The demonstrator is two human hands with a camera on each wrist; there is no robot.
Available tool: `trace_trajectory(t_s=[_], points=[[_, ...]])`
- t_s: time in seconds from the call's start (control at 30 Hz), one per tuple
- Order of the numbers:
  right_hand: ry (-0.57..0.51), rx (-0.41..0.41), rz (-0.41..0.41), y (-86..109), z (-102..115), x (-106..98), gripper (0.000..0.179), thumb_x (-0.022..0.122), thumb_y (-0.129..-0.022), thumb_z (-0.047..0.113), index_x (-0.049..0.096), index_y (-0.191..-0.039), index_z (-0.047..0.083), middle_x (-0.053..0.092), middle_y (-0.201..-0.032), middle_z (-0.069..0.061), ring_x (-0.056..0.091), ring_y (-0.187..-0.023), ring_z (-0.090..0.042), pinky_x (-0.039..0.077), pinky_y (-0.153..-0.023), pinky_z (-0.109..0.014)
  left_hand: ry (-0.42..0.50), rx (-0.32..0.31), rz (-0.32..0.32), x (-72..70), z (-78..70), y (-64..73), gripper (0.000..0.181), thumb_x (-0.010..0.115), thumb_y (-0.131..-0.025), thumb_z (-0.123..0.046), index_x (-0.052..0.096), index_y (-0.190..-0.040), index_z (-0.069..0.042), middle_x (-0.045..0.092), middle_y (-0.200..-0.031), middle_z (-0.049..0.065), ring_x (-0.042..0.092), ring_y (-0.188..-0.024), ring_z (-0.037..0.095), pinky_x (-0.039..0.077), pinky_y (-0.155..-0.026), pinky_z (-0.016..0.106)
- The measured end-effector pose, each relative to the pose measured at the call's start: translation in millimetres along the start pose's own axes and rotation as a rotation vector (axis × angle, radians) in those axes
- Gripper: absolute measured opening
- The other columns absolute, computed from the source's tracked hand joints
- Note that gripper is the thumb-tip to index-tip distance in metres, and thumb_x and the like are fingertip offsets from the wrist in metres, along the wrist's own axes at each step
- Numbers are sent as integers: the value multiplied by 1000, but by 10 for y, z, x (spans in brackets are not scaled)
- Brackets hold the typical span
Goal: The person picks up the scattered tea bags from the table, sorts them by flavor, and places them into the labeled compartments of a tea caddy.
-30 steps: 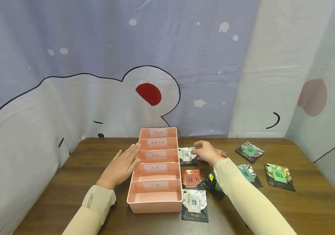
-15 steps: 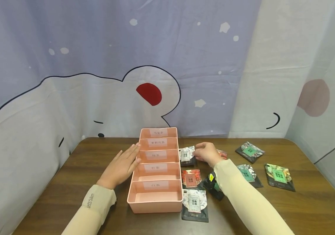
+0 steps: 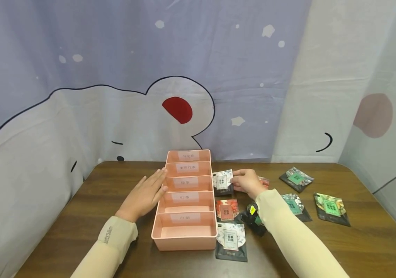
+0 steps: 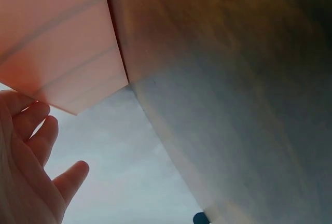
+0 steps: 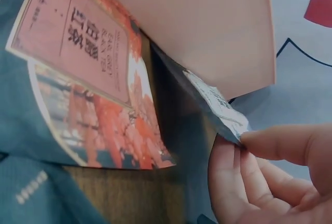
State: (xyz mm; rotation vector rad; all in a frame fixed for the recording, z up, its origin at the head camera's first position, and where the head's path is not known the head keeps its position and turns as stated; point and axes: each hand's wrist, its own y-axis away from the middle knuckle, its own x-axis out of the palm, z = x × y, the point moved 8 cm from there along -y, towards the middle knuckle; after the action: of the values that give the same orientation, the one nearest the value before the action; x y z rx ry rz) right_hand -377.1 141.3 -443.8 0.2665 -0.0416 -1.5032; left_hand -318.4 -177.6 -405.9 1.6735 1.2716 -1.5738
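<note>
My right hand [image 3: 248, 182] pinches a tea sachet [image 3: 221, 181] by its right edge, thumb over fingers. The sachet has a white patterned top and a dark bottom. In the right wrist view this sachet [image 5: 218, 102] is seen nearly edge-on, tilted up close to the box wall. My left hand [image 3: 143, 197] lies with extended fingers against the left rim of a long pink divided box [image 3: 185, 244]. In the left wrist view, its fingertips meet the edge of the box [image 4: 62, 37]. Labelled compartments run from front to back.
Right of the box lie a red tea sachet [image 3: 227, 211] and a white one [image 3: 230, 241]. A dark sachet [image 3: 251, 220] is partly under the right sleeve, and a red one [image 3: 264, 182] behind the hand. Green-labelled sachets [image 3: 331, 208] lie farther right. A patterned curtain [image 3: 239, 96] hangs behind.
The right hand has shifted slightly, and the sachet it pinches has tilted up from the table beside the box. The left hand stays at the box rim.
</note>
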Motion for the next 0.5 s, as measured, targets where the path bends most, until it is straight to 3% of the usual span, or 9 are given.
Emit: trace_trajectory(t_s=[0.27, 0.5], points=[[-46, -43, -11, 51, 70, -83, 35, 60, -91, -6, 56, -125, -13, 67, -97, -14, 67, -78, -16, 61, -73, -30, 15, -8, -8, -10, -1, -17, 61, 37, -110, -42, 32, -159, -6, 29, -165, 7, 24, -153, 28, 21, -123, 56], [-22, -98, -49, 187, 134, -189, 34, 62, -94, -2, 57, -125, -12, 70, -105, -18, 69, -84, -16, 62, -78, -33, 14, -12, -3, -3, 0, -13, 60, 40, -110, -39, 32, -159, -5, 29, -165, 7, 25, -153, 29, 21, -123, 56]])
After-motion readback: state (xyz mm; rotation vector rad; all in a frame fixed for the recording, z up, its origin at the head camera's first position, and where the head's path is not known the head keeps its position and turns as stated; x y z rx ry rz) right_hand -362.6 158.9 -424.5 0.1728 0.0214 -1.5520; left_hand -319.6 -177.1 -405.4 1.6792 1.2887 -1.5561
